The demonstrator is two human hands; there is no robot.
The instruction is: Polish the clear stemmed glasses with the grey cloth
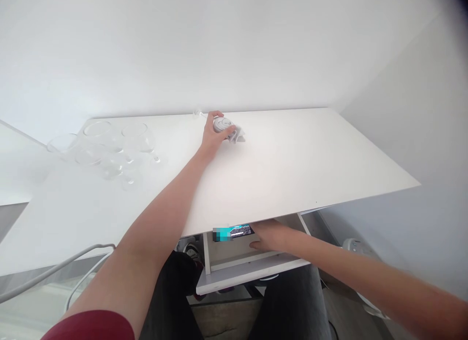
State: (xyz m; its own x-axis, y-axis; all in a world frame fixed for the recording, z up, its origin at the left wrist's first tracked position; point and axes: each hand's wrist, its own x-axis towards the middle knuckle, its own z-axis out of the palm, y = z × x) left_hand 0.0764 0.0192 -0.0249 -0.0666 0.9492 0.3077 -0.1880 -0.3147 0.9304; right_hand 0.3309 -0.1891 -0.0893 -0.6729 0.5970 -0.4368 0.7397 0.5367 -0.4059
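My left hand reaches across the white tabletop to its far edge and grips a crumpled grey-white cloth. A small clear glass item lies just behind that hand by the wall. My right hand is low, inside an open white drawer under the tabletop, its fingers touching a dark flat box with teal print. Whether it grips the box is hidden by the table edge.
Several clear stemmed glasses stand clustered at the far left of the tabletop. A grey cable runs along the near left edge. A white wall rises behind the table. My dark trousers and the floor show below.
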